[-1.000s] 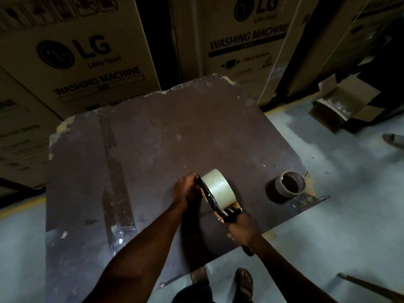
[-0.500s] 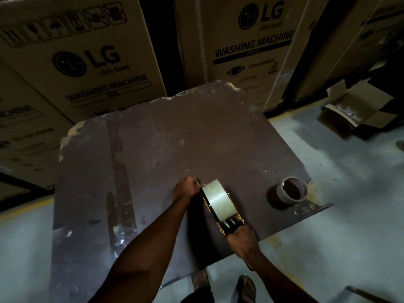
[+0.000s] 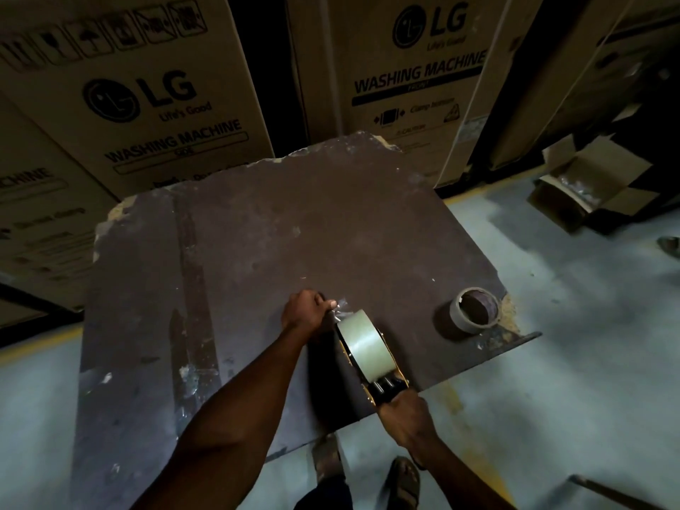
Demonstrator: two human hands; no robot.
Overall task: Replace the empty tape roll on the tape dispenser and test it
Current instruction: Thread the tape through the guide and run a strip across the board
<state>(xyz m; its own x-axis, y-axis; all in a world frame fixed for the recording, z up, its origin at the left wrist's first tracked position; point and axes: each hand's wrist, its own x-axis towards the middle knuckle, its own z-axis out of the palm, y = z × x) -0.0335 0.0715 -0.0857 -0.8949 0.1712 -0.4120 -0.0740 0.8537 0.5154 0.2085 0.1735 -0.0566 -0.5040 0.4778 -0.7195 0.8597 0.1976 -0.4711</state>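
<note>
The tabletop (image 3: 279, 230) was a dark board, matt and rough, with chipped pale edges and old scratches. The tape roll (image 3: 362, 340) looked smooth and slightly glossy, like clear plastic film. The loose tape end (image 3: 340, 307) was shiny and wrinkled. The dispenser (image 3: 382, 386) showed black plastic rollers and a yellowish metal frame. The empty core (image 3: 474, 312) seemed to be dull cardboard. The boxes (image 3: 147, 104) were matt brown cardboard. The floor (image 3: 588, 344) was grey, worn concrete.

One head-worn wide-angle view looks steeply down and forward, close above the hands (image 3: 305, 314), with the table (image 3: 257, 233) spreading beyond them and floor (image 3: 588, 344) to their right.
</note>
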